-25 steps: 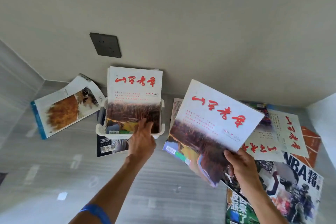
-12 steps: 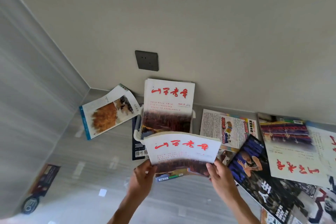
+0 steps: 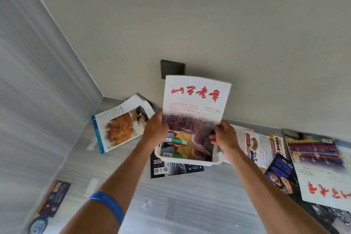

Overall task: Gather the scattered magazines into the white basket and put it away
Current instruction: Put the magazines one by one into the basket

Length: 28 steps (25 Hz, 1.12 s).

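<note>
My left hand and right hand each grip an edge of the red-titled magazine, standing upright in the white basket against the wall. I should ease it down squarely so its pages don't buckle.

White basket mostly behind upright magazines; right-edge magazine cropped; small print blurred.

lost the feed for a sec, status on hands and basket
Left hand and right hand grip a red-titled magazine standing in the white basket. More magazines scattered around. Nothing blocking.
</note>
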### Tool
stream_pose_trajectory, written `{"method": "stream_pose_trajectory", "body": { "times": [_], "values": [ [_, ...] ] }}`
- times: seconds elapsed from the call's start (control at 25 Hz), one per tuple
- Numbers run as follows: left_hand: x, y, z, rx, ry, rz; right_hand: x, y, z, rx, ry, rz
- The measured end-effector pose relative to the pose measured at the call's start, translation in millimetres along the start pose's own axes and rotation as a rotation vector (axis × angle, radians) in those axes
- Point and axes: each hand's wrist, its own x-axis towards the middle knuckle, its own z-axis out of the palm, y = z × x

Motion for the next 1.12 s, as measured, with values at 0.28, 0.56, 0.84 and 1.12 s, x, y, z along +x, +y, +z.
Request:
{"method": "stream_pose_trajectory", "body": {
  "times": [0.28, 0.56, 0.84, 1.12],
  "values": [
    [-47.6, -85.5, 45.0, 0.439, -0.206, 0.234, -36.4, 47.7, 35.2, -0.724, -0.155, -0.52],
    [-21.2, -64.9, 51.5, 0.375, -0.093, 0.123, -47.4, 83.7, 25.3, -0.953, -0.264, -0.548],
    [0.3, -69.3, 26.1, 0.315, -0.174, 0.127, -51.5, 94.6, 33.0, -0.919, -0.226, -0.525],
    [18.3, -61.4, 50.3, 0.575, -0.025, -0.007, -44.9, 96.8, 30.8, -0.902, -0.277, -0.52]
  ]
}}
